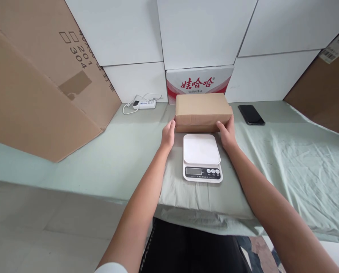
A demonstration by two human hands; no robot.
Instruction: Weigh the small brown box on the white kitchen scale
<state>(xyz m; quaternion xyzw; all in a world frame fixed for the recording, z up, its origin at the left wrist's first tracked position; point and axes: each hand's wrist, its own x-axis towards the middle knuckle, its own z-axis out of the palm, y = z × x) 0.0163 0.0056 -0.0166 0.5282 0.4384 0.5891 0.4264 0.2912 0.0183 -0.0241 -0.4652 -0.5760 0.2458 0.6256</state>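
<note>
A small brown cardboard box [201, 110] lies on the pale green cloth just behind a white digital kitchen scale [202, 156]. My left hand [168, 133] grips the box's left end and my right hand [227, 131] grips its right end, thumbs on the front face. The box rests on or just above the cloth; I cannot tell which. The scale's white platform is bare and its display is blank.
A black phone [251, 114] lies to the right of the box. A white power strip with cable [143, 104] sits at the back left. A red-and-white printed carton [199, 81] stands behind the box. Large brown cardboard sheets [44, 83] lean at left and right.
</note>
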